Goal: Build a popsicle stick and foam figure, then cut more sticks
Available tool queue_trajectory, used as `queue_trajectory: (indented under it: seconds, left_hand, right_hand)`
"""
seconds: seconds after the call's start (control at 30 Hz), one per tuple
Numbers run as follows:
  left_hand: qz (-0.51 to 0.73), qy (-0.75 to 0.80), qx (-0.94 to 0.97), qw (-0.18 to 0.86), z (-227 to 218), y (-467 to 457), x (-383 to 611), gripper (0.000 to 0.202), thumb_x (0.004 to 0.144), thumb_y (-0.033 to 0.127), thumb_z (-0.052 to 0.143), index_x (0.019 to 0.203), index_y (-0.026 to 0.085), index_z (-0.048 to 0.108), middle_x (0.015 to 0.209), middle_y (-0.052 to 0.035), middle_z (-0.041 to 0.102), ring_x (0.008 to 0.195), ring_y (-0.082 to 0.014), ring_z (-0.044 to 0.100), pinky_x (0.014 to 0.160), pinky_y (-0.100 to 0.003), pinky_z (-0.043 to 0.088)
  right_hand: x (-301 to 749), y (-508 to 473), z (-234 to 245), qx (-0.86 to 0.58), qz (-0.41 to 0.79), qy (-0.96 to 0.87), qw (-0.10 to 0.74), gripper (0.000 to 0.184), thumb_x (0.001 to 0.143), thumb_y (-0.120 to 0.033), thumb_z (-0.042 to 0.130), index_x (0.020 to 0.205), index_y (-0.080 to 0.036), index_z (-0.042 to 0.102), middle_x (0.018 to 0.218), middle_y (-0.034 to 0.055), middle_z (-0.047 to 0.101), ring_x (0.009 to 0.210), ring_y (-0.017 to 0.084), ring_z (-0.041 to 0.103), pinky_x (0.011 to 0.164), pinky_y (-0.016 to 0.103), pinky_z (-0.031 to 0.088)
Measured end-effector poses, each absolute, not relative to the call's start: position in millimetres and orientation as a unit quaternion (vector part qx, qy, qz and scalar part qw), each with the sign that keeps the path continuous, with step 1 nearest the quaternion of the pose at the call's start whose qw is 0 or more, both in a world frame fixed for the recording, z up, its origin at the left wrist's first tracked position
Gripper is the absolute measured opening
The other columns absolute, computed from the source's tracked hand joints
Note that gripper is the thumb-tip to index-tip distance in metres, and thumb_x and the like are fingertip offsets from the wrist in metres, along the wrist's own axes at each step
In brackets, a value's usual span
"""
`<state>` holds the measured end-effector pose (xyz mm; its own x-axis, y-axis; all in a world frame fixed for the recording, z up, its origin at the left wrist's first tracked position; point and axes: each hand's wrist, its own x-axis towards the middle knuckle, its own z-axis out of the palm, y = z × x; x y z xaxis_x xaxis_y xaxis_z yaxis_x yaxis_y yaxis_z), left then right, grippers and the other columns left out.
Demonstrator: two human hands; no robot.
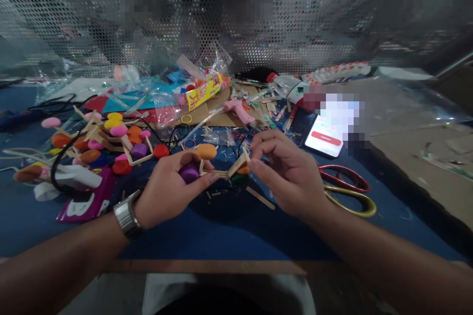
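Note:
A small craft-stick model [219,173] with coloured round pieces is held up between my two hands above the blue tabletop. My left hand [166,189] grips its left end, by a purple cap [189,172] and an upright stick topped with an orange disc [206,151]. At the other end, my right hand [290,172] pinches the tip of a raised stick [246,154] between thumb and fingers. Orange and green round pieces [241,177] sit low on that side. My fingers partly cover the model. A loose craft stick [260,197] lies beneath my right hand.
Similar stick models [107,140] crowd the left, behind a purple power strip [86,194]. A pink glue gun [239,110] lies at the back among scraps and plastic bags. Scissors [349,189] and a lit phone [328,130] are on the right, near cardboard [414,157].

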<state>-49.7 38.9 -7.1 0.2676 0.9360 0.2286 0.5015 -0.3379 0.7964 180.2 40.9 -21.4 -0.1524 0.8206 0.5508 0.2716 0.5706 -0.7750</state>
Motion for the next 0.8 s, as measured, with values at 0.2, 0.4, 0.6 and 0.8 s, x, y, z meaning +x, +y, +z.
queue_trajectory:
  seconds: [0.2, 0.4, 0.6, 0.8]
  left_hand:
    - [0.345, 0.5, 0.721, 0.334, -5, 40, -49, 0.019, 0.081, 0.038, 0.078, 0.083, 0.019, 0.073, 0.077, 0.0018, 0.076, 0.068, -0.0125, 0.07, 0.067, -0.021, 0.056]
    - [0.329, 0.502, 0.709, 0.37, -1, 42, -49, 0.021, 0.079, 0.038, 0.079, 0.086, 0.02, 0.072, 0.076, 0.0016, 0.076, 0.067, -0.0128, 0.07, 0.066, -0.021, 0.057]
    - [0.324, 0.488, 0.66, 0.471, 2, 42, -49, 0.03, 0.076, 0.042, 0.083, 0.087, 0.018, 0.07, 0.071, 0.0008, 0.073, 0.062, -0.013, 0.07, 0.061, -0.02, 0.059]
    - [0.362, 0.463, 0.606, 0.536, 1, 46, -51, 0.032, 0.07, 0.033, 0.089, 0.087, 0.017, 0.068, 0.08, -0.0001, 0.072, 0.062, -0.0116, 0.069, 0.06, -0.021, 0.06]
  right_hand:
    - [181, 45, -23, -0.366, 0.318, -0.672, 0.559, 0.013, 0.093, -0.023, 0.063, 0.08, -0.024, 0.061, 0.09, 0.0034, 0.06, 0.09, 0.02, 0.058, 0.083, 0.037, 0.046]
    - [181, 52, -27, -0.362, 0.414, -0.577, 0.604, 0.014, 0.093, -0.027, 0.064, 0.08, -0.023, 0.061, 0.088, 0.0012, 0.058, 0.08, 0.016, 0.053, 0.075, 0.032, 0.044]
    - [184, 62, -28, -0.352, 0.501, -0.482, 0.627, 0.016, 0.092, -0.032, 0.065, 0.079, -0.023, 0.06, 0.085, 0.0, 0.061, 0.075, 0.014, 0.057, 0.068, 0.029, 0.048]
    - [187, 67, -27, -0.348, 0.514, -0.486, 0.615, 0.03, 0.093, -0.034, 0.063, 0.067, -0.023, 0.052, 0.07, -0.0021, 0.056, 0.064, 0.013, 0.057, 0.062, 0.029, 0.047]
